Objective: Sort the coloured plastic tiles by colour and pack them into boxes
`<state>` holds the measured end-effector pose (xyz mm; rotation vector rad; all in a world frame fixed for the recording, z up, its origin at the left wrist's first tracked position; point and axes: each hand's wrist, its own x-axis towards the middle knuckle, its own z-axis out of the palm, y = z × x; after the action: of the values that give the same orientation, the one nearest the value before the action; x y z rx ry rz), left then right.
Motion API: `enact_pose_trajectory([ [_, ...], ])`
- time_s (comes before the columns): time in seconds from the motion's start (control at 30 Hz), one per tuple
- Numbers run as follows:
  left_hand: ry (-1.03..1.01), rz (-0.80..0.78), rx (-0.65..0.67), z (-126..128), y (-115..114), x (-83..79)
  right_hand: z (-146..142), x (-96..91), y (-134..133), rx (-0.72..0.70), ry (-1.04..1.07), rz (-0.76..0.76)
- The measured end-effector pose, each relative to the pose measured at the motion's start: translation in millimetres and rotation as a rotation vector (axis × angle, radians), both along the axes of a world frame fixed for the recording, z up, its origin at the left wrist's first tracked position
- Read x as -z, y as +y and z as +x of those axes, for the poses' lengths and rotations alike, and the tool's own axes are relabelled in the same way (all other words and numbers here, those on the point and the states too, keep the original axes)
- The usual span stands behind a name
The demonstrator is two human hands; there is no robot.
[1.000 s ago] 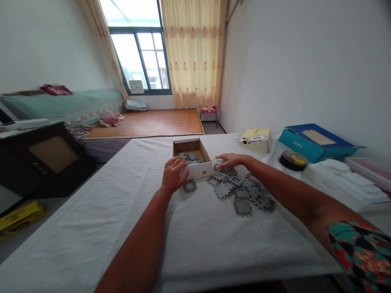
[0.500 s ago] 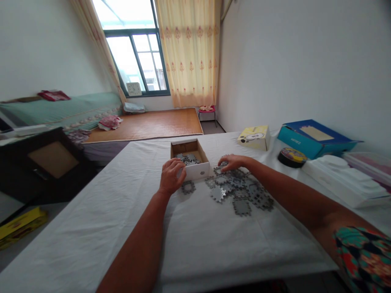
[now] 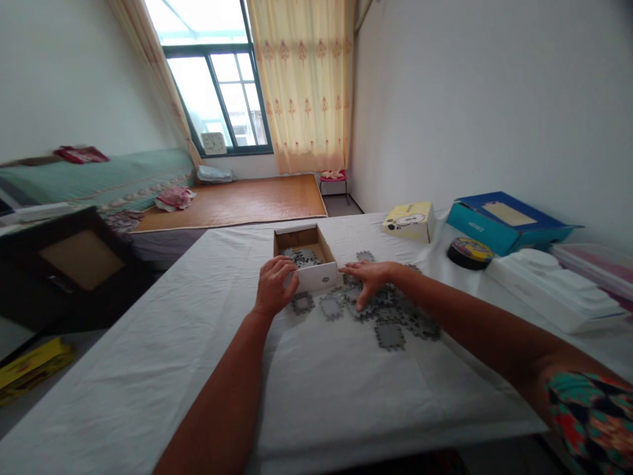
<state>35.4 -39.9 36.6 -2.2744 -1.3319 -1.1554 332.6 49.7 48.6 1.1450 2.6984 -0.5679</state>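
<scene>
An open white box [image 3: 316,277] with a bare brown inside stands on the cloth, holding several grey, notched-edge flat pieces [image 3: 301,257]. My left hand [image 3: 275,284] is closed on the box's near left corner, its fingers bent over the rim. To the right of the box lies a heap of similar grey toothed pieces [image 3: 390,335], some overlapping. Over this heap my right hand [image 3: 370,277] is stretched out, thumb apart and fingertips close to the box's right corner; it covers part of the pieces. One loose piece [image 3: 302,303] lies before the box.
A white cloth covers the table [image 3: 212,297]. Along its right side stand a yellow box [image 3: 409,222], a round black tin [image 3: 469,254], a blue box [image 3: 509,224], a white moulded package [image 3: 554,290] and a clear plastic container [image 3: 593,267]. Beyond is a bed [image 3: 237,203].
My right hand has come nearer and spread its fingers over the heap. A toothed piece at the heap's left side has slid left. My left hand stays on the box.
</scene>
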Motion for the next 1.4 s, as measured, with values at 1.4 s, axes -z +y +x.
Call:
enact_pose_trajectory([
  [1.4, 0.003, 0.007, -0.007, 0.1, -0.1, 0.8, 13.5, 0.0, 2.3, -0.009, 0.045, 0.25],
])
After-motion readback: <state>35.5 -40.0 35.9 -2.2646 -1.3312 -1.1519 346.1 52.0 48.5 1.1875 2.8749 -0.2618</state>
